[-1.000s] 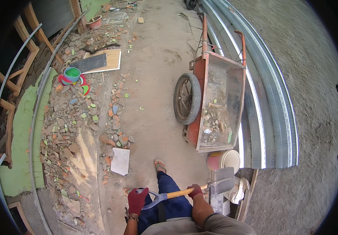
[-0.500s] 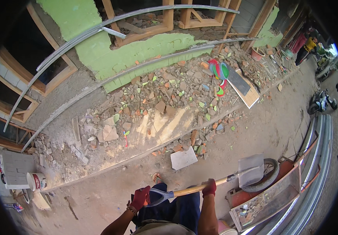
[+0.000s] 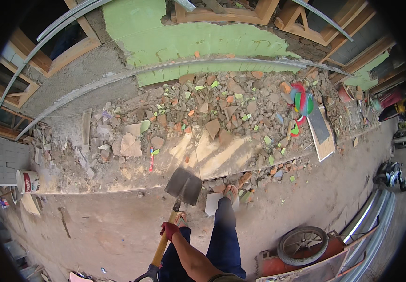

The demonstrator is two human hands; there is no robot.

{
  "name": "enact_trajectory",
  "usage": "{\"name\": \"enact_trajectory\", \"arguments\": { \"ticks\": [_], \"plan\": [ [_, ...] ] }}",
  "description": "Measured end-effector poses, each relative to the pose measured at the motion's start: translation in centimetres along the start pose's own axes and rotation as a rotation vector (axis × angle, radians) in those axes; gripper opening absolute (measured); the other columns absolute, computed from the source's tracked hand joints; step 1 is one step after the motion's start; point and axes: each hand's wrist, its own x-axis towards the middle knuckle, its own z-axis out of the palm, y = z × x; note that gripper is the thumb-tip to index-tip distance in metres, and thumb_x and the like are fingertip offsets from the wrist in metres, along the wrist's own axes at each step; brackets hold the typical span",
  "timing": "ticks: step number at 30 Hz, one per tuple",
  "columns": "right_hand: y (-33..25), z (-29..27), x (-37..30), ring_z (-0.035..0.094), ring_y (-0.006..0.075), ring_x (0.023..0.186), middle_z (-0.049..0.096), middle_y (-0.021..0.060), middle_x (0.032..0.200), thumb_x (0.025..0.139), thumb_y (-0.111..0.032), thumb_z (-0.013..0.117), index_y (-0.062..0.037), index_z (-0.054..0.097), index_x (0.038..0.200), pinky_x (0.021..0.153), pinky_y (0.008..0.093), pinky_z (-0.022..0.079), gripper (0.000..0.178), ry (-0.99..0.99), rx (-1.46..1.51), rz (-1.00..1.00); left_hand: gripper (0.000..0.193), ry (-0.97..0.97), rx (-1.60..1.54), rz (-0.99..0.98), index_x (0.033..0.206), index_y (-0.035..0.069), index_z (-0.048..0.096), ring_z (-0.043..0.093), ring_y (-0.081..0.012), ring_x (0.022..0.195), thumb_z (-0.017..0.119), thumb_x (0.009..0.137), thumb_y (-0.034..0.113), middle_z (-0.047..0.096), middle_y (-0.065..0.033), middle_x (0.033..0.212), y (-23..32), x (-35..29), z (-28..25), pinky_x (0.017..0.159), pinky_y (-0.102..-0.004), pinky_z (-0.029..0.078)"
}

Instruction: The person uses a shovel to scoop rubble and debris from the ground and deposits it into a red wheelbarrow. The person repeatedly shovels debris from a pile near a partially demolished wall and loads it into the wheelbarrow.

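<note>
My right hand [image 3: 168, 231], in a dark red glove, is closed round the wooden shaft of a shovel [image 3: 160, 251], below its blade. The flat grey blade [image 3: 183, 186] points away from me, over the near edge of the concrete ledge. Part of the shovel's dark handle shows at the bottom edge; my left hand is not in view. Just beyond the blade lies a red tube-shaped thing [image 3: 151, 162]. Broken masonry rubble [image 3: 217, 113] covers much of the ledge, with a pale slab [image 3: 211, 205] on the ground beside my forward foot.
A wheelbarrow [image 3: 302, 251] with a spoked wheel stands at lower right, beside long metal profiles [image 3: 372, 225]. A tiled board [image 3: 323, 134] and a colourful ball-like object [image 3: 302, 103] lie on the rubble. At left are a white bucket [image 3: 27, 181] and stacked grey blocks [image 3: 7, 160].
The shovel has swung from above the wheelbarrow at right round to the ledge ahead. My body has turned and stepped forward, and my left hand has left the view.
</note>
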Motion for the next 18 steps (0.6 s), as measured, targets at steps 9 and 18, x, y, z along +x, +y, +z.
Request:
{"name": "enact_trajectory", "arguments": {
  "ticks": [9,18],
  "plan": [
    [-33.3,-2.7,3.0,0.05,0.0222,0.05,0.049,0.0083,0.06,0.08,-0.012,0.063,-0.005,0.053,0.073,0.05,0.0394,0.051,0.014,0.041,0.021,-0.115,0.041,-0.011,-0.78,-0.997,0.065,0.022,0.041,0.033,-0.0094,0.036,0.056,0.09,0.051,0.029,0.0073,0.045,18.2,6.9,25.6,0.036,-0.0252,0.031],
    [-51.1,-4.8,11.2,0.049,0.0192,0.052,0.048,0.0062,0.064,0.081,-0.011,0.062,-0.0066,0.05,0.073,0.053,0.0409,0.054,0.014,0.084,-0.092,-0.33,0.048,0.084,-0.73,-0.988,0.071,0.015,0.041,0.038,-0.0153,0.033,0.05,0.093,0.056,0.035,0.0007,0.046,14.7,9.5,46.5,0.034,-0.0329,0.037]
  ]
}}
